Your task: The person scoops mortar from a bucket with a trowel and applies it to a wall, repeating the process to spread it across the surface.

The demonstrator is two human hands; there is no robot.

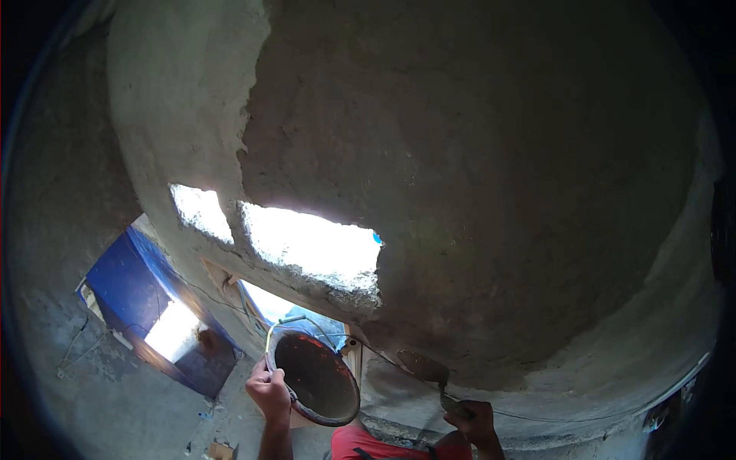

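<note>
My left hand [270,392] is closed on the rim of a dark round bucket [316,376], which is tilted so its inside faces me; orange-red marks show near its upper edge. My right hand [474,422] grips the handle of a trowel [445,387]. The trowel's blade is up against the lower part of the wall [475,230], where a large dark, damp-looking area of plaster borders lighter plaster. Whether the blade touches the wall is hard to tell.
Two bright openings [310,249] with rough edges pierce the wall. Below them is a framed window [287,307] with a cable beside it. A blue doorway [130,280] stands at the left. A thin cable runs along the wall's lower part.
</note>
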